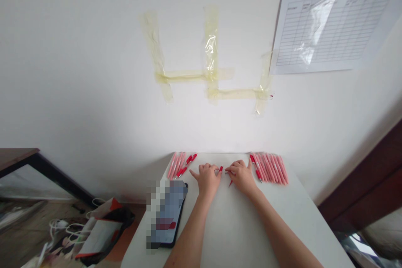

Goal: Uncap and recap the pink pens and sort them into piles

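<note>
My left hand (207, 178) and my right hand (241, 176) meet at the middle of a white table (232, 234), fingers curled. Between them they pinch a small red pen part: my left fingertips hold a red cap (220, 169), my right fingers hold a pen (230, 182) whose red tip pokes out below the hand. A row of several pink and red pens (270, 168) lies just right of my right hand. A smaller group of pink pens and red-capped pieces (180, 164) lies left of my left hand.
A phone (168, 213) lies on the table's left side beside my left forearm. The table stands against a white wall with old tape strips (211, 50) and a printed sheet (333, 25). Bags and cables (94, 230) sit on the floor at left.
</note>
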`<state>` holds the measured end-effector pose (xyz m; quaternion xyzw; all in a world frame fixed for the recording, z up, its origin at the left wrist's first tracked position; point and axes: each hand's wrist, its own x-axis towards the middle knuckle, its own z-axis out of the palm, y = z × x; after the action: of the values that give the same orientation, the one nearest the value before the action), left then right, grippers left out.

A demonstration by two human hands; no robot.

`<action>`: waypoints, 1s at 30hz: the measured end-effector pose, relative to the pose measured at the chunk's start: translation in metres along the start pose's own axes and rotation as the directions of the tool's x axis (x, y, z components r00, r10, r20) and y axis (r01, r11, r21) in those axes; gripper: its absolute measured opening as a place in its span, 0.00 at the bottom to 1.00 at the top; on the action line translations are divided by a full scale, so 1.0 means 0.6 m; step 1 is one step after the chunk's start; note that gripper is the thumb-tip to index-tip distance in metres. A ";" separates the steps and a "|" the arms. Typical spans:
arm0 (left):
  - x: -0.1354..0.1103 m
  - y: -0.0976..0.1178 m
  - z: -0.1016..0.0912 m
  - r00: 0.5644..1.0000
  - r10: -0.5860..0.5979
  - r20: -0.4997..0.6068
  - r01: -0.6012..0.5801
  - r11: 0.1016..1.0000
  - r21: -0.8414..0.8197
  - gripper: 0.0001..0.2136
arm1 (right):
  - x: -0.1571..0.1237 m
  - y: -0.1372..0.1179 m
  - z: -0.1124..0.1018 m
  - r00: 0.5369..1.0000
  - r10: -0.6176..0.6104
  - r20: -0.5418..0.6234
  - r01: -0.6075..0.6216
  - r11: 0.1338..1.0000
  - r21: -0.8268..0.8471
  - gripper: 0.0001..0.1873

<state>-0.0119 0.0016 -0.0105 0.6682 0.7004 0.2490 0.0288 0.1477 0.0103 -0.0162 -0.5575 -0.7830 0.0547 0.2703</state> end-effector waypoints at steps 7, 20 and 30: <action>-0.003 0.003 -0.001 0.999 0.033 0.014 -0.033 0.999 -0.015 0.06 | -0.001 -0.003 -0.002 0.999 0.021 0.025 -0.021 1.000 0.000 0.14; -0.005 0.010 0.009 0.977 0.200 0.076 -0.193 0.977 -0.093 0.08 | -0.002 0.036 -0.053 0.993 0.113 0.039 -0.111 0.992 -0.055 0.14; -0.010 0.019 0.015 0.975 0.218 0.032 -0.217 0.976 -0.034 0.03 | -0.008 0.030 -0.060 0.988 0.106 0.108 -0.088 0.983 -0.164 0.16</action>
<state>0.0025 -0.0013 -0.0159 0.7446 0.6186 0.2494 0.0238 0.1811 0.0051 0.0057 -0.6107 -0.7711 0.0378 0.1761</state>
